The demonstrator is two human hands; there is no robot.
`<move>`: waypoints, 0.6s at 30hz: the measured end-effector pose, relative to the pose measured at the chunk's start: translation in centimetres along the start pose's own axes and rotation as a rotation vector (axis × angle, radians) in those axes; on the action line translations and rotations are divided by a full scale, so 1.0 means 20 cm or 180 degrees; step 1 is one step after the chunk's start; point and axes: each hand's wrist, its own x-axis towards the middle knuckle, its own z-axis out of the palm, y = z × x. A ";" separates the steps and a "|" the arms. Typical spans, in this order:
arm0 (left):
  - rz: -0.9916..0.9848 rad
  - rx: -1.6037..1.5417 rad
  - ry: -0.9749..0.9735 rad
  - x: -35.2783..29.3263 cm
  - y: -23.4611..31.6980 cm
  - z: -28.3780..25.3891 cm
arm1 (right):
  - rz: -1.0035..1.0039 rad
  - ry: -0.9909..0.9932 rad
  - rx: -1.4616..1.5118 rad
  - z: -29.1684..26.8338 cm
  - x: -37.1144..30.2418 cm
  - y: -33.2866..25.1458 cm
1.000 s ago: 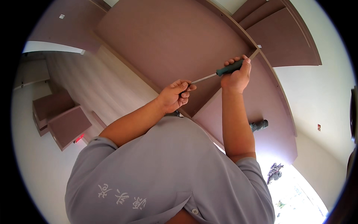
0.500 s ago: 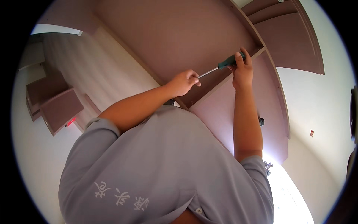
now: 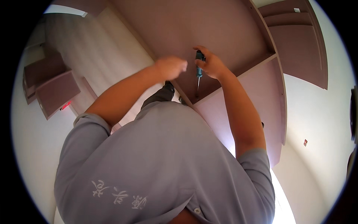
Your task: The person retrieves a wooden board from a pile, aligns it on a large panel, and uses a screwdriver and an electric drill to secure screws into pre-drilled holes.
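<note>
1. From where I stand, the right hand [image 3: 213,66] is closed around the green handle of a screwdriver [image 3: 199,71], shaft pointing down into the pinkish-brown cabinet frame [image 3: 186,28].
2. The screwdriver's tip is near the inner corner where the divider [image 3: 238,77] meets the frame's long side board [image 3: 131,37]; I can't tell whether it sits in a fastener.
3. The left hand [image 3: 171,68] is apart from the tool, just beside it. It's blurred with the fingers looking curled; whether it holds anything, I cannot tell.
4. Done, by my reading: the divider stands in place across the frame, its far end meeting the curved-looking outer board.
5. Left, I'd judge: the fastening at this near corner looks unfinished, with the driver there.
6. The stacked panels [image 3: 298,44] by the wall lie apart from the frame; their part in the work is unclear.
</note>
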 end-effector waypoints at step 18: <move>-0.0236 0.0339 0.2326 0.10 -0.43 -0.30 | 0.0032 -0.0602 -0.0420 0.24 0.14 -0.16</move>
